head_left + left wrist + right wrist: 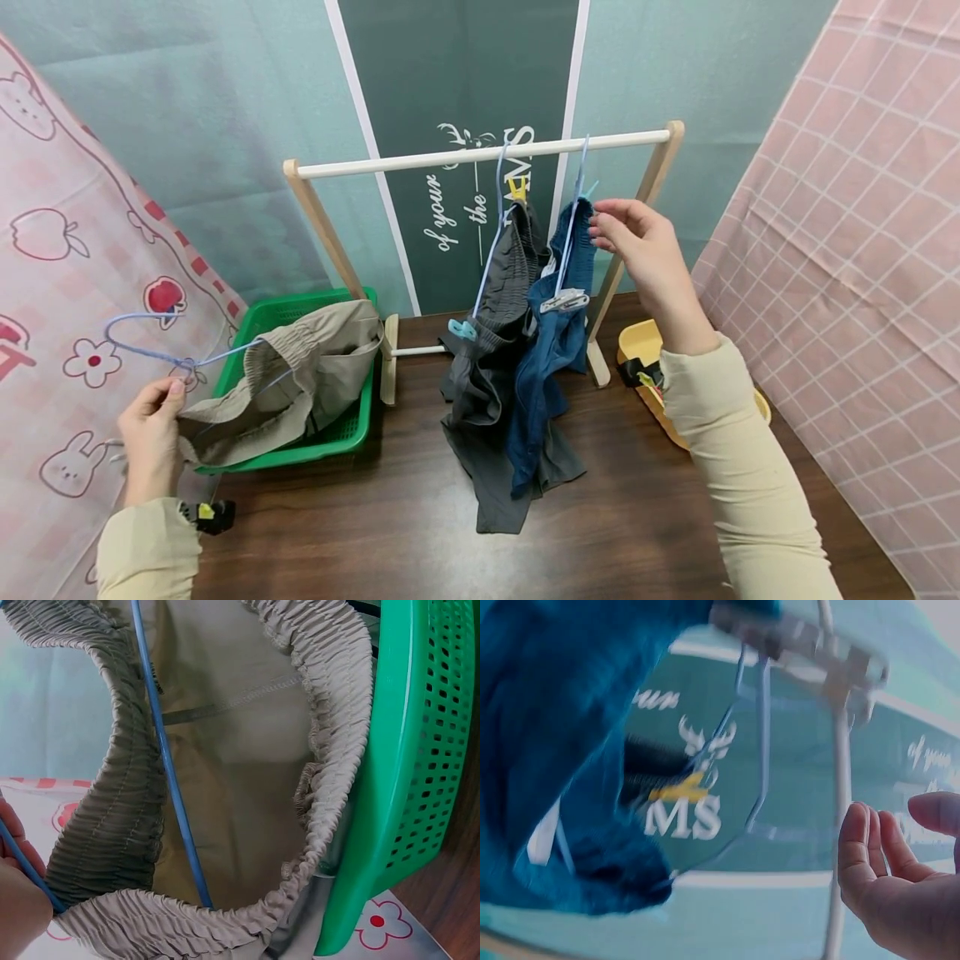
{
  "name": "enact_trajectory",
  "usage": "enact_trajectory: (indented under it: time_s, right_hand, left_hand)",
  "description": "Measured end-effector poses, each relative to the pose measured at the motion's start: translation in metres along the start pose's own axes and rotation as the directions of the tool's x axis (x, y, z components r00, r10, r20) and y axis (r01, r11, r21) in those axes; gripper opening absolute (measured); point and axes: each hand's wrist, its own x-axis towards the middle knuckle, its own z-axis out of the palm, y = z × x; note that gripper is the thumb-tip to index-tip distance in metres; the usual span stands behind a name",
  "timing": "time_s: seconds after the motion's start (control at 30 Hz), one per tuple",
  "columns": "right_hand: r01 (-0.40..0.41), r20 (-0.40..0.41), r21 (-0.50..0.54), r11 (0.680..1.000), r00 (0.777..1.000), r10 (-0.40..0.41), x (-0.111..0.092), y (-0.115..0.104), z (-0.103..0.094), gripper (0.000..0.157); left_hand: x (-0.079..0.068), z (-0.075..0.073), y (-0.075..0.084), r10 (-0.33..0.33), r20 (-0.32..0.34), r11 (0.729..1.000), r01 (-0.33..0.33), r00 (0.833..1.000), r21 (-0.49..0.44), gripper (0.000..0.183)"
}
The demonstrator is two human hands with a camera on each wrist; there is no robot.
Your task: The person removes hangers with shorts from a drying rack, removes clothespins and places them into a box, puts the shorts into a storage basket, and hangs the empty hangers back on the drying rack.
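Note:
My left hand pinches a blue wire hanger and the waistband edge of beige trousers. Inside the gathered elastic waistband the hanger's bar shows. The trousers lie partly over a green basket. Blue trousers hang from the rack on a hanger, with a grey clip at the waist. Beside their upper waistband is my right hand; in the right wrist view its fingers are loosely bent around nothing.
A wooden rack with a white rail stands at the back. Dark grey trousers hang left of the blue pair, with a yellow clip and a light blue clip. A yellow container sits at the right. Printed curtains surround the table.

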Motion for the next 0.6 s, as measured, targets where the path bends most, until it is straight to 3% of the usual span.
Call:
enact_trajectory:
  time_s: [0.17, 0.37, 0.47, 0.6]
  right_hand:
    - [0.044, 0.085, -0.11, 0.993, 0.996, -0.034, -0.009, -0.012, 0.03, 0.034]
    - [0.112, 0.219, -0.141, 0.984, 0.972, -0.079, -0.027, -0.026, 0.067, 0.029]
    - [0.194, 0.317, -0.156, 0.969, 0.939, -0.136, -0.044, -0.034, 0.087, 0.029]
    - [0.291, 0.467, -0.163, 0.943, 0.864, -0.186, -0.066, -0.039, 0.117, 0.028]
  left_hand:
    - [-0.001, 0.005, -0.002, 0.027, 0.024, 1.0, -0.027, 0.999, -0.001, 0.024]
    - [-0.001, 0.011, -0.002, 0.033, 0.051, 0.998, -0.035, 0.998, 0.052, 0.03]
    - [-0.002, 0.012, 0.0, 0.025, 0.065, 0.995, -0.031, 0.998, 0.098, 0.031]
    - [-0.002, 0.017, 0.003, 0.026, 0.071, 0.985, -0.038, 0.997, 0.17, 0.033]
